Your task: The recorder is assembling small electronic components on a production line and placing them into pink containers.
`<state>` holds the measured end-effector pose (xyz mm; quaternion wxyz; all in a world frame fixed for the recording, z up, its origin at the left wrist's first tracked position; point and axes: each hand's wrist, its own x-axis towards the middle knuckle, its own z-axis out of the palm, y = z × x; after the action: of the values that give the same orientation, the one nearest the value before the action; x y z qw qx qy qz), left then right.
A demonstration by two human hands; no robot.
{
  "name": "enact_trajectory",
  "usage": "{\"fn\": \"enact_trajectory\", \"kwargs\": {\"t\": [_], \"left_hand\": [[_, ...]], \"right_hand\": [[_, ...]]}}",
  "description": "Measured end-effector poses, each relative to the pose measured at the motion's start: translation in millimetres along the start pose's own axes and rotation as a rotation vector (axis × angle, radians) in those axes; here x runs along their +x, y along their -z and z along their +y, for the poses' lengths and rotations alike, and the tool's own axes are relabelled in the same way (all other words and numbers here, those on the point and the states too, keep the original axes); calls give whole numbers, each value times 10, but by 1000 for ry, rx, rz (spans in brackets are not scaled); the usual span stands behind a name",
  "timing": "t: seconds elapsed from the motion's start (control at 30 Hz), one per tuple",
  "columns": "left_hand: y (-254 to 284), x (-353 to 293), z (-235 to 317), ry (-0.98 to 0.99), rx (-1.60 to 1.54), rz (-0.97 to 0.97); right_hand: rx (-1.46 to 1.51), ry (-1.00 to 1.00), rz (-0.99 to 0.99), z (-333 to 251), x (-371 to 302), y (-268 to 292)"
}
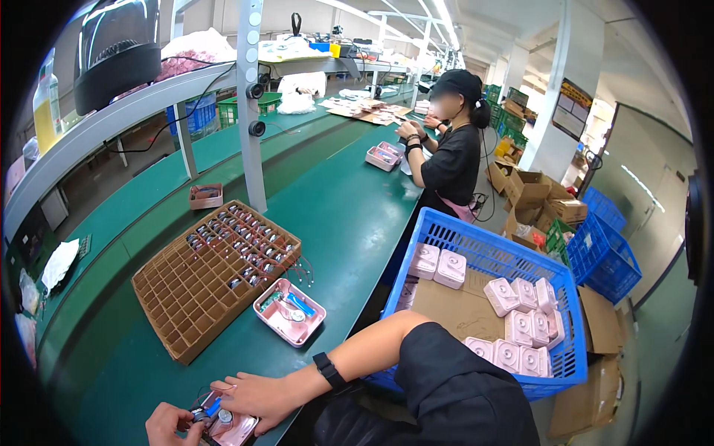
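Note:
At the near edge of the bench lies a pink plastic housing (239, 433) with a blue cylindrical battery (213, 406) and a round silver part (225, 418) inside. My left hand (172, 425) is at its left end, thumb and fingers closed in a pinch by a small dark part that I cannot make out. My right hand (256, 394) reaches across from the right and grips the housing, its fingers curled over the far side near the battery and thin wires. Beyond it stands a second open pink housing (291, 327) holding a blue battery, a green circuit board and a round part.
A divided cardboard tray (182, 301) holds several round wired parts at its far right. Behind it sits a small pink housing (206, 196) by a metal post (251, 111). On the right, a blue crate (487, 227) carries pink housings. A co-worker (455, 149) stands farther along the bench.

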<state>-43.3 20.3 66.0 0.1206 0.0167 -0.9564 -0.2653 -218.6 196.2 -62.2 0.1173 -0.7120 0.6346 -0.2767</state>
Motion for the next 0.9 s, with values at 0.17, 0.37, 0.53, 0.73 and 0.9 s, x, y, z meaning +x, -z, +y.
{"fn": "enact_trajectory", "kwargs": {"t": [0.17, 0.37, 0.53, 0.73, 0.9], "left_hand": [[21, -7, 7, 12, 12, -16], [9, -16, 3, 6, 1, -13], [14, -6, 14, 21, 19, -31], [12, -38, -62, 27, -14, -50], [40, 14, -20, 22, -17, -45]], "right_hand": [[-39, 2, -22, -23, 2, 37], [-38, -30, -63, -61, -11, 97], [-25, -4, -11, -28, -8, 16], [-44, -24, -64, -34, 9, 130], [-93, -55, -131, -1, 0, 258]]}}
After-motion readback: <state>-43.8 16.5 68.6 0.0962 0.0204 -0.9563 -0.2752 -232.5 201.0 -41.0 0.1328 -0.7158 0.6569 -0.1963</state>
